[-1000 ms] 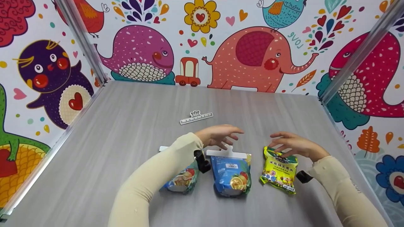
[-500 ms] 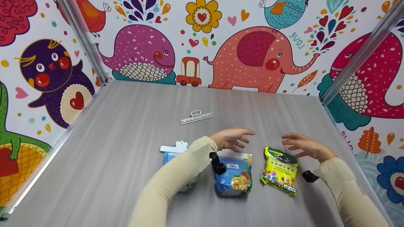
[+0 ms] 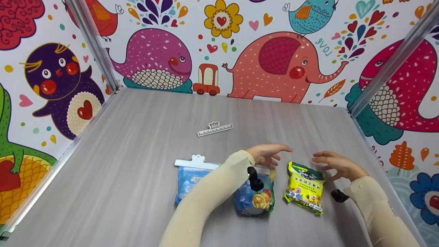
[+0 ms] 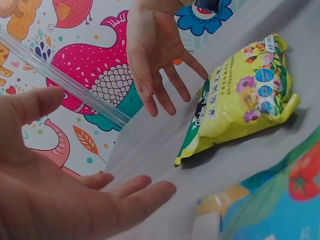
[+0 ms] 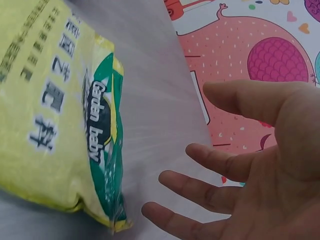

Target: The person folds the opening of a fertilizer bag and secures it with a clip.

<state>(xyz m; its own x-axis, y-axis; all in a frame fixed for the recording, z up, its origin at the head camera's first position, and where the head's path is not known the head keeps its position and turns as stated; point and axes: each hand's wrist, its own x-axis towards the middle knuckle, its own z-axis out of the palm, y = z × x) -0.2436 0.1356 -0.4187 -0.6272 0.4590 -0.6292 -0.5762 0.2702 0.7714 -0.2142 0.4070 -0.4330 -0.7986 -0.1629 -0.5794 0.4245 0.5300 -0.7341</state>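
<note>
A yellow and green bag (image 3: 305, 188) printed with flowers and "Garden baby" lies on the table at right of centre. My left hand (image 3: 269, 155) hovers above the top of the middle blue bag (image 3: 254, 202), fingers loosely spread and holding nothing. Beside the yellow bag's upper right edge is my right hand (image 3: 339, 165), also empty. The right wrist view shows its fingers (image 5: 215, 192) apart from the yellow bag's green end. The left forearm partly covers the middle bag and another blue bag (image 3: 188, 180), which bears a white clip (image 3: 197, 163).
A silver ruler-shaped clip (image 3: 215, 130) lies farther back on the grey table (image 3: 151, 123). Printed walls (image 3: 267, 65) and metal posts (image 3: 384, 72) bound the table at the back and sides. Part of a white clip (image 4: 206, 227) shows on the middle bag's top in the left wrist view.
My left hand has moved right, from over the middle bag's clip toward the yellow bag. My right hand has shifted right and slightly down, off the yellow bag's top. The bags have stayed put.
</note>
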